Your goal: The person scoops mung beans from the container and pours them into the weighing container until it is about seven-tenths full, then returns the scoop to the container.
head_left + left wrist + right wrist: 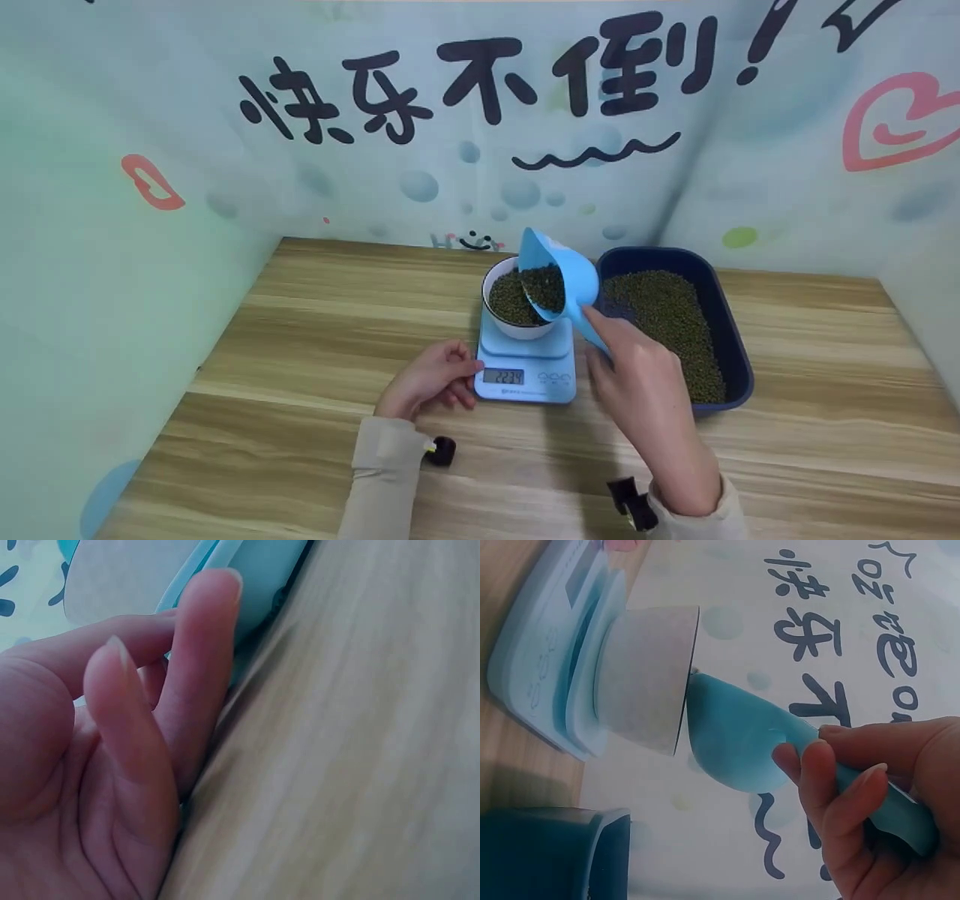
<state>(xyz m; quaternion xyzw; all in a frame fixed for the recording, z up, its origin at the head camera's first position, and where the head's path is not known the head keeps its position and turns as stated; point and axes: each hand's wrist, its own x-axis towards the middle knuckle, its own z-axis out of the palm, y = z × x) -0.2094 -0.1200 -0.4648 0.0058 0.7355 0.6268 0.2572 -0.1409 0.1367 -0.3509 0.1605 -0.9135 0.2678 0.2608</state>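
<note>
My right hand (643, 367) grips the handle of a light blue scoop (581, 277), seen also in the right wrist view as a blue scoop (742, 739). The scoop tips to the left over a white bowl (521, 330) with a dark rim. Small green beans (512, 296) lie in the bowl, and more beans (546, 286) are inside the scoop. Under the bowl is a light blue kitchen scale (525, 388) with digits on its display. My left hand (437, 375) rests at the scale's left edge, its fingers loosely bent and a fingertip touching the side.
A dark blue tub (739, 375) of the same green beans stands right of the scale, behind my right hand. The wooden table (315, 337) meets a printed backdrop (375, 187) at the back and sides.
</note>
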